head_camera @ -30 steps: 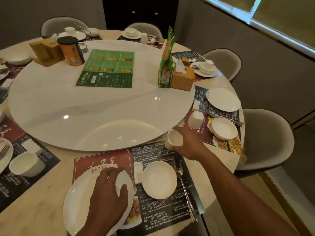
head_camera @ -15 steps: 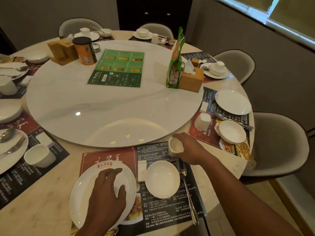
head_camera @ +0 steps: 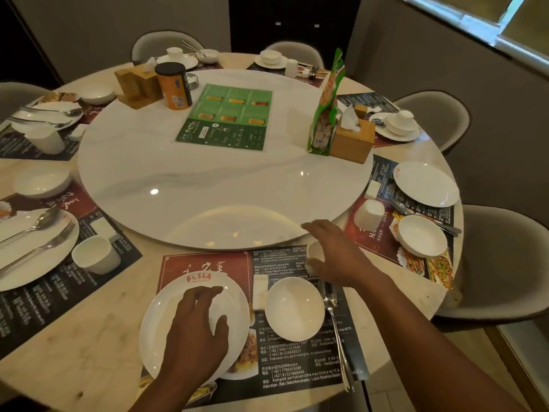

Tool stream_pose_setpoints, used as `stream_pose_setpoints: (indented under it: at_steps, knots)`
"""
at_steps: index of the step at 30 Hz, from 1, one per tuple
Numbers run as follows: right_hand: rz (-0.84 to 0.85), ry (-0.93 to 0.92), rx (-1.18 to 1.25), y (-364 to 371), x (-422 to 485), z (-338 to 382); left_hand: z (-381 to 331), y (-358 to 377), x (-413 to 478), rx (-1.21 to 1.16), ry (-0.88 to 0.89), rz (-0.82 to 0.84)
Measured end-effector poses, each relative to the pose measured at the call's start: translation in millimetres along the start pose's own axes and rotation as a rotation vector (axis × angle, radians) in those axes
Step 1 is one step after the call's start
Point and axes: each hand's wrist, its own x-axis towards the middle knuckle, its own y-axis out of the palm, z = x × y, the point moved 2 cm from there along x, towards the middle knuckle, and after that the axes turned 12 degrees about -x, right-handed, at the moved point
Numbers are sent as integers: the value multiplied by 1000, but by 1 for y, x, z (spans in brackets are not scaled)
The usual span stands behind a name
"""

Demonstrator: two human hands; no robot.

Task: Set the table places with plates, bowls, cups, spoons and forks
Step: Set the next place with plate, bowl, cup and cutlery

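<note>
The place in front of me has a dark red and black placemat [head_camera: 208,263]. On it lie a white plate [head_camera: 160,322], a white bowl [head_camera: 294,310] to its right, and a spoon [head_camera: 332,310] along the right edge. My left hand [head_camera: 193,331] rests flat on the plate, holding nothing. A small white cup [head_camera: 314,254] stands on the mat above the bowl. My right hand [head_camera: 338,254] hovers over it with the fingers stretched out, and the palm hides most of the cup.
A big white turntable [head_camera: 208,188] fills the table's middle, carrying a green menu [head_camera: 225,117], a wooden tissue box [head_camera: 350,141], a green bag [head_camera: 325,114] and an orange can [head_camera: 173,84]. Set places lie left [head_camera: 29,248] and right [head_camera: 424,182]. A chair [head_camera: 505,263] stands at the right.
My right hand lowered the cup onto the mat above the bowl and its fingers have spread. The left hand stayed on the plate. The view shifted left.
</note>
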Motion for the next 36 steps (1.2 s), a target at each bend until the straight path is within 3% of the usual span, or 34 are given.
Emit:
stream_pose_setpoints:
  at_steps: [2,6,13,19,26,36]
  knots:
    - [-77,-187,-125,0,11,31,2,-4,1,1,-5,-6]
    - [86,-506,-367,22,27,88,6,-10,3,10,-23,-18]
    - [238,-633,-510,31,45,109,12,-13,12,30,-45,0]
    - [260,-580,-592,32,56,91,24,-18,12,15,-87,-23]
    - [153,-385,-648,35,68,59,28,-29,8,8,-94,-43]
    - [130,-312,-634,47,68,49,31,-37,10,3,-100,-98]
